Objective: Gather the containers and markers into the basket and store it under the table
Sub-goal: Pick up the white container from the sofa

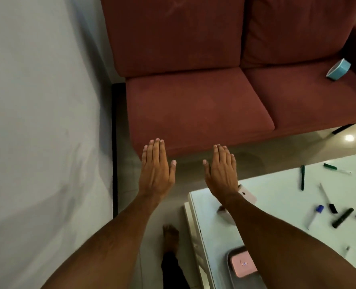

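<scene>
Two bare forearms reach forward; the left hand (pixel 156 171) and right hand (pixel 220 171) are flat, fingers straight, holding nothing, above the floor before a maroon fabric sofa (pixel 193 105). The right forearm crosses the pale glass tabletop (pixel 277 197), partly hiding a pink lidded container (pixel 243 264). Scattered markers (pixel 342 217) lie rightward; a turquoise box (pixel 339 69) sits on the sofa.

White counter (pixel 277 197): scattered markers lie right of the right hand (pixel 221 174), including a green marker (pixel 302 177) and a blue-capped marker (pixel 315 216). Pink-lidded container (pixel 243 264) beneath the forearm. Sofa (pixel 193 105) seat: teal container (pixel 339 69).
</scene>
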A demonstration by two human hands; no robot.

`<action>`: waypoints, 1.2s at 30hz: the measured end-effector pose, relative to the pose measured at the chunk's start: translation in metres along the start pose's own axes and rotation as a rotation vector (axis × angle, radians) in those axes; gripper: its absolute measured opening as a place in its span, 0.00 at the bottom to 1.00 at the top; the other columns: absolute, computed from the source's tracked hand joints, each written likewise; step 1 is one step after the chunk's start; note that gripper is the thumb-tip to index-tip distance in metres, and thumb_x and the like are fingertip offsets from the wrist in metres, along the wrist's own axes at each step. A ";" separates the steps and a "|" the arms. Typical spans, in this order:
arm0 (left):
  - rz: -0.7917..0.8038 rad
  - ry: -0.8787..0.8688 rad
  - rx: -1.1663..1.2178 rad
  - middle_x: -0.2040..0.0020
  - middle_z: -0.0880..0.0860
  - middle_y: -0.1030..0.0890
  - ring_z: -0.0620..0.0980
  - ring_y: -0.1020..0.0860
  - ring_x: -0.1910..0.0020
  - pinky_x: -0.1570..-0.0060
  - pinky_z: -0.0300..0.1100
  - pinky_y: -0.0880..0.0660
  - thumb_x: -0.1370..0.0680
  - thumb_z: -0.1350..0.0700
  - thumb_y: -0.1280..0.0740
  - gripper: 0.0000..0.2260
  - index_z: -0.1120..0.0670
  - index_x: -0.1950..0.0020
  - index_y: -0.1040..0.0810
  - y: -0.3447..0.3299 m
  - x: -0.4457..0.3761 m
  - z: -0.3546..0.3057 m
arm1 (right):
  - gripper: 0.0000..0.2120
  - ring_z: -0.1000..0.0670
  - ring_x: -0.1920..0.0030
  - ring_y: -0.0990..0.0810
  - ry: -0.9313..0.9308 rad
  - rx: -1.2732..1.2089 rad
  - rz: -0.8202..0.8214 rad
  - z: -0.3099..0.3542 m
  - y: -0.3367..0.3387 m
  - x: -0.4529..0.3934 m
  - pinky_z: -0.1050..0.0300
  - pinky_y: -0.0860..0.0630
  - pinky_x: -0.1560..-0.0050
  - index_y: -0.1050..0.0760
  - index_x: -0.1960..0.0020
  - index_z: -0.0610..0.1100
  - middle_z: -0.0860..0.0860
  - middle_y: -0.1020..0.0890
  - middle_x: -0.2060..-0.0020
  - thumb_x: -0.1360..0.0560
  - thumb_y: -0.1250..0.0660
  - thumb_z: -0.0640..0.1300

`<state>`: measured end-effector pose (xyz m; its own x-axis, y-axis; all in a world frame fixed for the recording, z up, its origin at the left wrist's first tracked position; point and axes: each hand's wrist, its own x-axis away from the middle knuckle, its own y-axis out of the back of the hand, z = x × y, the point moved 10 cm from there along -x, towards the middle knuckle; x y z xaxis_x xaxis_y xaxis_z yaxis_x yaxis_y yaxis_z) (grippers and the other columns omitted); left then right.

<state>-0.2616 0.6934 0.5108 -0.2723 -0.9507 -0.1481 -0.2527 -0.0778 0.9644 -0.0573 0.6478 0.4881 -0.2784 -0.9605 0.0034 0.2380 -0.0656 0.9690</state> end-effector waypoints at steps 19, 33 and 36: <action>0.016 -0.147 0.056 0.19 0.60 0.39 0.55 0.44 0.18 0.18 0.53 0.48 0.16 0.45 0.49 0.30 0.62 0.19 0.44 0.009 -0.363 -0.043 | 0.29 0.42 0.20 0.39 -0.172 0.032 -0.052 -0.013 0.070 -0.326 0.40 0.42 0.20 0.39 0.21 0.38 0.41 0.34 0.22 0.15 0.49 0.55; 0.096 -0.419 0.113 0.19 0.60 0.38 0.55 0.43 0.18 0.18 0.54 0.46 0.16 0.46 0.48 0.30 0.62 0.19 0.42 -0.049 -0.534 -0.154 | 0.28 0.41 0.21 0.37 -0.402 0.024 -0.143 -0.101 0.103 -0.456 0.40 0.38 0.22 0.38 0.21 0.37 0.41 0.32 0.23 0.14 0.47 0.53; 0.107 -0.492 0.132 0.19 0.59 0.39 0.54 0.44 0.18 0.18 0.53 0.48 0.16 0.45 0.48 0.30 0.62 0.19 0.43 -0.055 -0.555 -0.193 | 0.30 0.42 0.22 0.35 -0.471 0.033 -0.166 -0.136 0.121 -0.466 0.40 0.36 0.23 0.37 0.22 0.37 0.41 0.31 0.24 0.16 0.50 0.55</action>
<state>0.0827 1.1678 0.5820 -0.6991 -0.6955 -0.1660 -0.3055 0.0806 0.9488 0.2275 1.0505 0.5705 -0.7016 -0.7110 -0.0475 0.1274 -0.1907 0.9733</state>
